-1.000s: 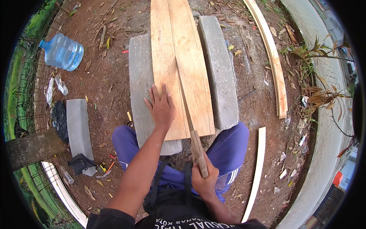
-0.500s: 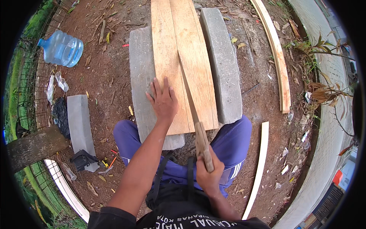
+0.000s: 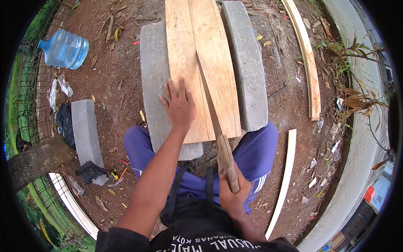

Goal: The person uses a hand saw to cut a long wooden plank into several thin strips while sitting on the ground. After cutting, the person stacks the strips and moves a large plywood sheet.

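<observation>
A long light wooden board [image 3: 219, 75] lies lengthwise in front of me, resting on two grey concrete blocks [image 3: 244, 67]. My left hand [image 3: 179, 107] presses on its left half with fingers spread, close to the left block [image 3: 153, 63]. My right hand [image 3: 233, 191] is closed round the worn wooden handle [image 3: 224, 153] of a saw. The saw's blade [image 3: 210, 98] runs away from me into the middle of the board, at a thin line that continues along the board to the frame's top. The board's near end is between my bent knees.
To the left lie a blue water jug [image 3: 64, 48], black plastic [image 3: 66, 124], a spare block [image 3: 84, 126], a weathered plank [image 3: 35, 164] and small tools [image 3: 121, 176]. Wooden strips [image 3: 286, 176] lie at the right, beside a pale low wall [image 3: 344, 201]. A wire fence [image 3: 42, 197] edges the left.
The board, blocks and ground have shifted somewhat upward in the picture. My right hand and the saw handle have moved a little rightward; my left hand still rests on the board.
</observation>
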A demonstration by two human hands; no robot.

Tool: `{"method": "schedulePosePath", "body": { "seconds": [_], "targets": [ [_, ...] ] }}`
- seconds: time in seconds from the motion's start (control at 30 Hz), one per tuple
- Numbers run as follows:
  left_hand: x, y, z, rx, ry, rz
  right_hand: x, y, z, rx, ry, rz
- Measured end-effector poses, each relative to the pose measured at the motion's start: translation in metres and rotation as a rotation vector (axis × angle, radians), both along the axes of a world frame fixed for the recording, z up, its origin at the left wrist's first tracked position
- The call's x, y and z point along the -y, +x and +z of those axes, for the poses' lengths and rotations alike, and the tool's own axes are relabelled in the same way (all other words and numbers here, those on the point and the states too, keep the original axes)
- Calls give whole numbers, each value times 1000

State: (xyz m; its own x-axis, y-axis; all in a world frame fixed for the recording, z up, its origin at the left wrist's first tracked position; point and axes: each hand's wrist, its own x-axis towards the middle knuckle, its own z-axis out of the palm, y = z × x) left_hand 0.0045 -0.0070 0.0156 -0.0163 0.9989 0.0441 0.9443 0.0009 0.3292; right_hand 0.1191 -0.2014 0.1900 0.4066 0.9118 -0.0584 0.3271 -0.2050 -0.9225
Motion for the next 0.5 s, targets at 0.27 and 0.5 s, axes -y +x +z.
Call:
{"method": "schedulePosePath", "body": {
  "seconds": [0.27, 0.5],
  "targets": [
    [2, -5, -12, -35, 88, -71, -201, -15, -67, -74, -123, -46],
    [2, -2, -1, -27, 9, 1, 4, -5, -2, -50, -13, -4]
  ]
}}
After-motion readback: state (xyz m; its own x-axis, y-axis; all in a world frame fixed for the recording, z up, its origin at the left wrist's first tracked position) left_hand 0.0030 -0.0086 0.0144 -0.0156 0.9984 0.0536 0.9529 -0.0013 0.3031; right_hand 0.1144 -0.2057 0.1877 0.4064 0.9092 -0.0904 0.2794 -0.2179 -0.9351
